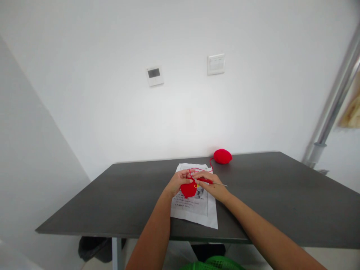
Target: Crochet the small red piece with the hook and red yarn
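My left hand (177, 180) pinches the top of a small red crocheted piece (188, 190) that hangs over a printed paper sheet (197, 210). My right hand (212, 186) is closed around a crochet hook (213, 182) with a red handle; its metal end sticks out to the right. Red yarn loops over my fingers and trails back to a red yarn ball (222, 156) near the table's far edge. Both hands meet above the sheet on the dark grey table (126, 198).
The table stands against a white wall with a light switch (216, 64) and a small wall panel (155, 76). A metal pole (332, 108) rises at right. Below the front edge sit a black bag (92, 249) and a green basket (213, 263).
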Demonstrator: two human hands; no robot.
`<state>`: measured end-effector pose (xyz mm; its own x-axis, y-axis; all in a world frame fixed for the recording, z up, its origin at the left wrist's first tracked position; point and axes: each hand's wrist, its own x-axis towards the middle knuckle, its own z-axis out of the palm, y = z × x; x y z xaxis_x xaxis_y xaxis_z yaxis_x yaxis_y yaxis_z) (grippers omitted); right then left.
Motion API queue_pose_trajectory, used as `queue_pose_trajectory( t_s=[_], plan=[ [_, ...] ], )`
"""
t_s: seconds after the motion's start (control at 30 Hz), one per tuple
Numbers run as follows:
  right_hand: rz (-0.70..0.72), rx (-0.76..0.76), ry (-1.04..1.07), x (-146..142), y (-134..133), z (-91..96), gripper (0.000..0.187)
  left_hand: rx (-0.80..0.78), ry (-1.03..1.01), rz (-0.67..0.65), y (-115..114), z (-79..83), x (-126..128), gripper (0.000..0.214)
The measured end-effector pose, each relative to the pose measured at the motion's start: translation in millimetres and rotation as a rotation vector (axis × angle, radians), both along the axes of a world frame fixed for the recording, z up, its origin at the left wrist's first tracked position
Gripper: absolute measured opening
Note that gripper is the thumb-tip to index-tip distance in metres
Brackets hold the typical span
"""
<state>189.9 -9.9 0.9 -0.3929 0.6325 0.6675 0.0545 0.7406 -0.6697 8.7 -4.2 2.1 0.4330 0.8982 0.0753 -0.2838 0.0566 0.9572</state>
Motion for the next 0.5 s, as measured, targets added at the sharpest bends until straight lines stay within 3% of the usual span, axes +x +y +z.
queue_pose_trajectory(
  t_s=[0.33, 0.5],
  plan=[
    [0.002, -0.021, -0.025, 1.1, 0.5, 0.8, 0.015, 0.023, 0.079, 0.055, 1.9, -2.4, 1.2, 0.057],
    [-0.036, -0.093, 0.019, 3.5, 2.6, 1.4, 0.016, 0.064, 0.072, 0.148, 3.6, -4.1, 0.0, 0.046]
  ],
)
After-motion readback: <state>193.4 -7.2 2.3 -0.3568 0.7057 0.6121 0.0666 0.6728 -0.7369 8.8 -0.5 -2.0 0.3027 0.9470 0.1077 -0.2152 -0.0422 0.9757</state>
